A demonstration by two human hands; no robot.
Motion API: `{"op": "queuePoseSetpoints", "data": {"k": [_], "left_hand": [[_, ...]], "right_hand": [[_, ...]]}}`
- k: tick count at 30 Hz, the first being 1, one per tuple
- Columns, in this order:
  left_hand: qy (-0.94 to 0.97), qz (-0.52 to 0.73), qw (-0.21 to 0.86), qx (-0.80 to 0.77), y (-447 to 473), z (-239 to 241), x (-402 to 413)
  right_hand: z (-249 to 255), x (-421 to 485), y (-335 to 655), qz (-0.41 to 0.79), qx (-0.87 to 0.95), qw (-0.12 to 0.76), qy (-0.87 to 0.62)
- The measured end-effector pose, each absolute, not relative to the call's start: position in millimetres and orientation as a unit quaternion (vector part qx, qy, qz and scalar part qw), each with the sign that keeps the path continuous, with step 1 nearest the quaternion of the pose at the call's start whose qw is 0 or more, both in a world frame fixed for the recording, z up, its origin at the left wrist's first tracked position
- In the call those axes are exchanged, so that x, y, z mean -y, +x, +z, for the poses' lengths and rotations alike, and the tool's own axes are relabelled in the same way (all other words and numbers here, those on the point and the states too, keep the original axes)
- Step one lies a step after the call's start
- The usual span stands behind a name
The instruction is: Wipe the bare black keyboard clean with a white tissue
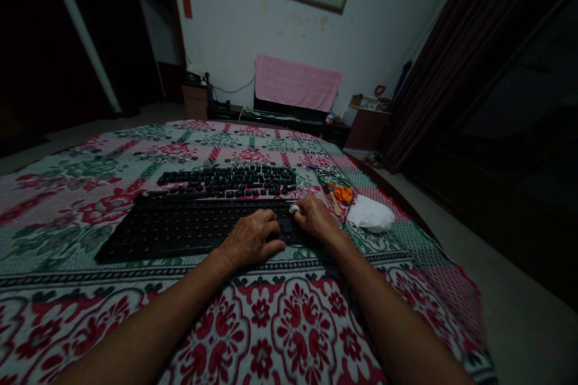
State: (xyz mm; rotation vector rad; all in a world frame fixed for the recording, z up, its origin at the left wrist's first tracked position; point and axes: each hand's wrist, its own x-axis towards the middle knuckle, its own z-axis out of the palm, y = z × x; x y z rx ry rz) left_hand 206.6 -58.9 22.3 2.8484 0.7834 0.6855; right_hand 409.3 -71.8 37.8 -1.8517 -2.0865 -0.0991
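Over the right part of a flat black plastic keyboard base point(180, 228) studded with small round stubs, the left hand point(253, 234) lay half curled, its hold unclear; the right hand point(315, 216) pinched a small soft white wad point(294, 209). Blocky black keycaps point(226, 179) sat just beyond, a ruffled orange bundle point(343, 195) to the right. Red-and-green floral cloth point(262, 319) spread underneath; past it, a pink towel point(295, 81) hung before a stained pale wall point(217, 30).

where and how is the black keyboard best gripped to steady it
Probably by its free left end, coming from the left: the keyboard lies long and flat, so thumb on top and fingers against the short edge should hold it. The left hand and right hand crowd its right part; loose keycaps lie beyond it.
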Motion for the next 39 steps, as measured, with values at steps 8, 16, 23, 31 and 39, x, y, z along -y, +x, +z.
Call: {"op": "queuePoseSetpoints", "data": {"k": [8, 16, 23, 31, 39], "left_hand": [[0.938, 0.225, 0.051, -0.259, 206, 25, 61], [0.937, 0.231, 0.051, -0.257, 207, 23, 60], [0.938, 0.229, 0.047, -0.255, 207, 25, 61], [0.939, 0.227, 0.05, -0.254, 206, 25, 61], [0.938, 0.228, 0.051, -0.255, 207, 24, 61]], "right_hand": [[43, 68, 425, 0.012, 0.696, 0.243, -0.676], [34, 66, 438, -0.048, 0.672, 0.304, -0.673], [40, 74, 424, -0.031, 0.723, 0.173, -0.668], [37, 67, 438, -0.06, 0.662, 0.249, -0.704], [32, 66, 429, -0.076, 0.721, 0.195, -0.66]]}}
